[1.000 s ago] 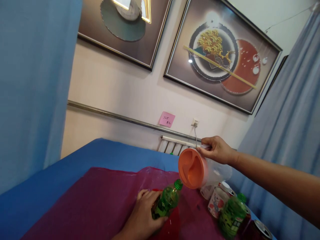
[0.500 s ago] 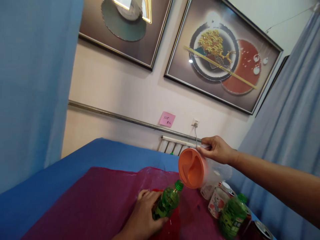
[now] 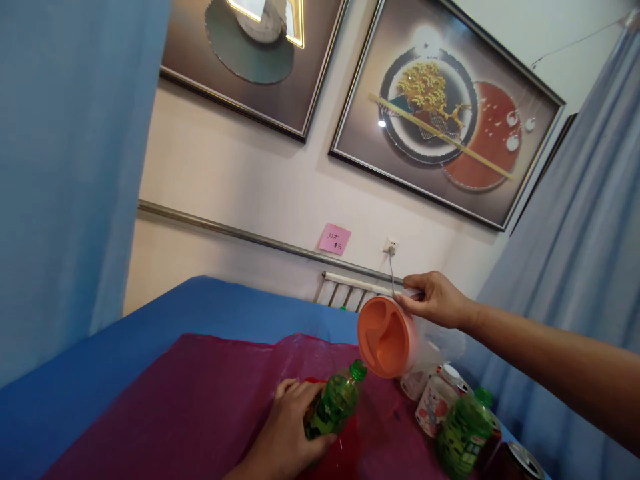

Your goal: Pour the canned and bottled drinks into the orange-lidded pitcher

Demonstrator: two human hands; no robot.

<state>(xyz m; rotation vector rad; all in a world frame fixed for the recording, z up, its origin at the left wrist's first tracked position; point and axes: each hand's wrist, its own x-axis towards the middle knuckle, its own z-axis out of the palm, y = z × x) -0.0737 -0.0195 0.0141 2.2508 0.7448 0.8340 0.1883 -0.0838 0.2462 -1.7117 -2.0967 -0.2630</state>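
Note:
My left hand [image 3: 295,427] is wrapped round a green plastic bottle [image 3: 343,393], which leans to the right above a red surface or vessel [image 3: 347,450] partly hidden by the hand. In my right hand [image 3: 435,300] is the handle of a clear pitcher [image 3: 435,343] with an orange lid [image 3: 383,337]. The pitcher is tipped on its side, its lid facing left and close to the bottle's neck. Whether any liquid passes between them I cannot tell.
Right of the pitcher stand a white-capped bottle [image 3: 437,400], another green bottle [image 3: 465,433] and a dark can [image 3: 517,463]. Magenta sheeting [image 3: 200,407] covers part of the blue-topped table [image 3: 235,300]. Blue curtains [image 3: 565,287] hang at both sides; a metal rail [image 3: 250,237] runs along the wall.

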